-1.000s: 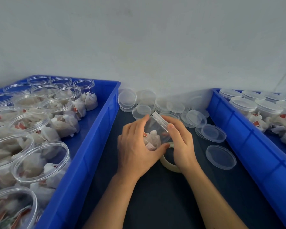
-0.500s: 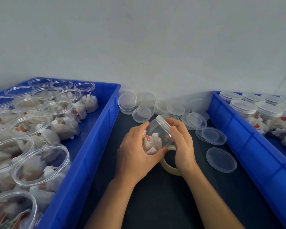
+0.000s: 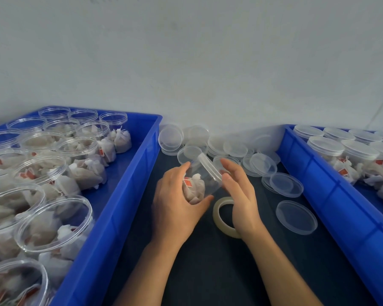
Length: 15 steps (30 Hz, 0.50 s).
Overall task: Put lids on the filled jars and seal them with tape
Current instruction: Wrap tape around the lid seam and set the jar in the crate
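Observation:
My left hand (image 3: 175,206) grips a clear jar (image 3: 197,186) filled with white tea bags and holds it tilted above the dark table. A clear lid (image 3: 209,166) sits on the jar's mouth, facing up and to the right. My right hand (image 3: 241,195) is beside the lid with its fingers nearly straight and the thumb touching the lid's rim. A roll of clear tape (image 3: 219,214) lies flat on the table under my right hand and wrist.
A blue bin (image 3: 124,195) on the left holds several open filled jars (image 3: 53,219). Another blue bin (image 3: 318,195) on the right holds lidded jars (image 3: 325,149). Loose clear lids (image 3: 230,149) are piled against the wall, with two more (image 3: 295,217) to the right of my hands.
My right hand's fingers, curled over the lid before, have straightened and come away from it. The jar has tilted a little further, still in my left hand.

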Tool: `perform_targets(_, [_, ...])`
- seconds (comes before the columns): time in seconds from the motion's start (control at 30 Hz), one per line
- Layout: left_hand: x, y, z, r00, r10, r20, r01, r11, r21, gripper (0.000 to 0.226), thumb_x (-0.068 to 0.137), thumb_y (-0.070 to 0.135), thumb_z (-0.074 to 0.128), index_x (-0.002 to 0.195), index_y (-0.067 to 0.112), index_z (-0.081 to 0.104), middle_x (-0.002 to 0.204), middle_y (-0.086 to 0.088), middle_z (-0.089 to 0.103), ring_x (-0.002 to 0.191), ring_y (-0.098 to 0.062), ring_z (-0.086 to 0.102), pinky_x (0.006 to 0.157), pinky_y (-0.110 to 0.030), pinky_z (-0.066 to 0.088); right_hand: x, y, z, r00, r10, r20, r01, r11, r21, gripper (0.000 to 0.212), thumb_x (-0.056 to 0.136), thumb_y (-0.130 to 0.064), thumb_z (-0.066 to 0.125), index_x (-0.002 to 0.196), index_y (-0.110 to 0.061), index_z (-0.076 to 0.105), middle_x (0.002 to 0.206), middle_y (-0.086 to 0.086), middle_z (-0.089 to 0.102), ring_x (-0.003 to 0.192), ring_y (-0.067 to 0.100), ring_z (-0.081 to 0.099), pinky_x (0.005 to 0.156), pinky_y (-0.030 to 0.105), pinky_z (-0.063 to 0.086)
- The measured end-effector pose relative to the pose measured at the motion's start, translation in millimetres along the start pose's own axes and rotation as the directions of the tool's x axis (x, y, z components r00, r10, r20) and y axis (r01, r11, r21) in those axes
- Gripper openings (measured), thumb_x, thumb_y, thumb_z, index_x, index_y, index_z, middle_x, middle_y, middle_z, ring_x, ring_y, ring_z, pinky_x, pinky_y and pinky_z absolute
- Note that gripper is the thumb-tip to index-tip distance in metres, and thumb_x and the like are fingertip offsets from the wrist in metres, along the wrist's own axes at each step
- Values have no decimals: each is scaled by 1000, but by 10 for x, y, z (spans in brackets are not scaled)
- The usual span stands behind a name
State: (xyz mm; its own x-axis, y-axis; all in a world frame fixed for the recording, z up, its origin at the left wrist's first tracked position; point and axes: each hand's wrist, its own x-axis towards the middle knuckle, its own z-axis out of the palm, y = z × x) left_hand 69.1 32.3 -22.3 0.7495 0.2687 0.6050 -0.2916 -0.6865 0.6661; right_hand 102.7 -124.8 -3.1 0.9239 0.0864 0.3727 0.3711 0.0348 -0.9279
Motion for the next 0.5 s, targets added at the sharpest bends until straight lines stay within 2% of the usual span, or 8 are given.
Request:
perform_targets(0.1, [-11,11,25,996,78,37,-79,996,45,92,68,50,95,149,30,54,139,15,58,129,-8,53,97,-24,49,-10,-27,42,999,-7,-36,6,999,-36,53,89,-35,65,139,-19,62,135,-4,66,123,1,62,101,17,50])
perform_targets(0.2, [-8,0,29,991,126,45,-129,989,74,92,69,47,97,149,28,55,143,11,59,135,-11,52,101,-31,54,-12,-46,37,993,1,-118,-20,987,-158,57,81,-54,69,133,-33,61,129,-2,58,111,-1,60,93,14,49])
perform_targets(0.27, [1,-12,21,988,142,57,-145,987,69,93,69,46,98,149,29,54,145,11,58,138,-10,51,103,-32,54,-13,-38,10,995,16,-95,-33,984,-176,63,79,-63,65,137,-41,55,133,-5,49,111,-1,57,97,19,46])
perform_targets(0.37, [7,-17,18,988,146,57,-149,987,57,94,68,43,99,149,29,55,145,12,58,138,-9,51,103,-28,51,-8,-20,-33,999,27,-27,-29,997,-67,69,86,-57,56,152,-41,46,148,-13,44,121,-11,53,98,17,44])
perform_targets(0.43, [5,-15,20,988,146,56,-149,987,58,94,67,42,99,149,28,55,145,11,58,137,-10,51,104,-25,49,7,-2,-63,1000,14,7,-14,999,-33,74,83,-54,57,155,-40,46,150,-17,50,130,-8,53,97,15,46])
perform_targets(0.5, [5,-16,19,987,147,61,-150,987,59,94,67,42,99,149,28,55,145,11,58,137,-10,51,104,-21,45,30,5,-76,1000,8,14,-8,999,-31,69,85,-42,61,153,-39,49,143,-14,60,130,-2,57,96,15,49])
